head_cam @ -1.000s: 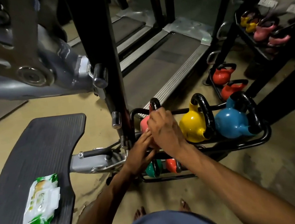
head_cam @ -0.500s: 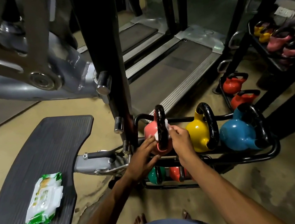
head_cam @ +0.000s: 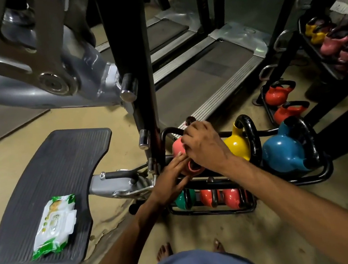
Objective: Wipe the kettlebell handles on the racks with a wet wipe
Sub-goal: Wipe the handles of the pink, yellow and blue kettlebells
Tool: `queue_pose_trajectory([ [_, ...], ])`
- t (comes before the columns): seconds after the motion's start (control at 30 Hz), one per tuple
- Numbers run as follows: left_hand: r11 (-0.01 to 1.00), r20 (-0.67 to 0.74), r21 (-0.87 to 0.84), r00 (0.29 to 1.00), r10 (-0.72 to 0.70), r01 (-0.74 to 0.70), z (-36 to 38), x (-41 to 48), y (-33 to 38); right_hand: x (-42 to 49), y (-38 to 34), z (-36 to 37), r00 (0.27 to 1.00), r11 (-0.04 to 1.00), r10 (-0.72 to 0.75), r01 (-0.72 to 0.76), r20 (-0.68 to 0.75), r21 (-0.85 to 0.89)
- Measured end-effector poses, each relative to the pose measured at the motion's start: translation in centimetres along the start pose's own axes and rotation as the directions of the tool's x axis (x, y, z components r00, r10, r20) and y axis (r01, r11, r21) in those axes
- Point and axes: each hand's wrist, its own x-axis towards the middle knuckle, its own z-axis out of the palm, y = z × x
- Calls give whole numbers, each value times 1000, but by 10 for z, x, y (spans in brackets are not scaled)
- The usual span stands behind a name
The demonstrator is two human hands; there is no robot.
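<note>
The right hand (head_cam: pixel 205 147) has moved up from the side of the pink kettlebell (head_cam: pixel 177 148) to the top of its handle (head_cam: pixel 190 120), mid-frame, its grip curled round it. The wipe that showed before is now hidden. The left hand (head_cam: pixel 170 180) lies straight-fingered against the bell, on the rack (head_cam: pixel 211 214).

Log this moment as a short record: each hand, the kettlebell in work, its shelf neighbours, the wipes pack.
right hand: curled over the pink kettlebell handle
left hand: straight fingers against that kettlebell's body
wet wipe: hidden, cannot confirm
same shelf, beside it: yellow kettlebell, blue kettlebell
wipes pack: on the black mat
</note>
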Motion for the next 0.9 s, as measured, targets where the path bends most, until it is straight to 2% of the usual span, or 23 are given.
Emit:
queue_pose_trajectory([
  [0.07, 1000, 3, -8, 1000, 18, -18, 1, 1, -1, -20, 0, -7, 990, 991, -134, 134, 41, 0],
  [0.1, 1000, 0, -8, 1000, 25, -25, 2, 1, -1, -31, -1, -8, 990, 990, -139, 138, 14, 37],
  [0.17, 1000, -14, -3, 999, 29, -29, 2, 0, -3, -50, -7, -6, 996, 979, 4, 15, -92, 202],
  [0.2, 1000, -24, -1, 999, 25, -25, 2, -1, -3, -58, -13, -3, 979, 936, 155, -104, -130, 337],
  [0.23, 1000, -28, -2, 999, 18, -18, 1, -2, -3, -64, -21, -1, 931, 841, 341, -239, -132, 486],
  [0.27, 1000, -27, -1, 1000, 15, -15, 0, -3, -1, -68, -29, 3, 846, 690, 525, -363, -89, 626],
  [0.3, 1000, -21, 0, 1000, 14, -14, 0, -4, -1, -68, -36, 6, 743, 493, 669, -450, 6, 744],
  [0.33, 1000, -14, 4, 1000, 15, -15, 0, -4, -1, -64, -41, 10, 645, 275, 753, -489, 131, 828],
  [0.37, 1000, -8, 8, 1000, 13, -13, 0, -4, -1, -58, -43, 13, 570, 67, 780, -485, 257, 872],
  [0.43, 1000, 4, 16, 1000, 22, -22, -1, -2, -2, -44, -42, 16, 458, -253, 764, -434, 454, 865],
  [0.47, 999, 8, 18, 1000, 28, -28, -1, -1, -2, -40, -40, 15, 426, -345, 745, -411, 513, 844],
  [0.5, 999, 12, 18, 1000, 26, -27, -1, -1, -3, -38, -39, 15, 412, -370, 743, -403, 527, 837],
  [0.53, 1000, 20, 17, 1000, 20, -20, -1, -1, -3, -40, -39, 15, 409, -324, 769, -412, 491, 851],
  [0.57, 1000, 28, 15, 999, 17, -18, -1, -2, -3, -42, -41, 15, 424, -219, 808, -431, 410, 876],
  [0.63, 999, 25, 5, 999, 33, -34, -1, -2, -4, -47, -45, 15, 521, 143, 842, -465, 140, 874],
  [0.7, 999, 11, 2, 999, 47, -47, 0, -1, -5, -46, -43, 15, 718, 580, 688, -454, -107, 677],
  [0.73, 999, 10, -2, 999, 48, -48, 1, 0, -6, -43, -40, 14, 824, 774, 541, -410, -167, 483],
  [0.77, 999, 10, -7, 999, 45, -45, 2, 0, -6, -41, -38, 12, 908, 907, 375, -317, -188, 277],
  [0.8, 999, 10, -11, 999, 38, -38, 3, 0, -7, -40, -37, 9, 956, 972, 224, -205, -188, 119],
  [0.83, 999, 9, -13, 999, 30, -30, 3, 1, -7, -42, -36, 7, 977, 992, 123, -117, -177, 40],
  [0.9, 1000, 9, -13, 1000, 26, -26, 3, 0, -7, -56, -37, 8, 985, 998, 55, -48, -166, 43],
])
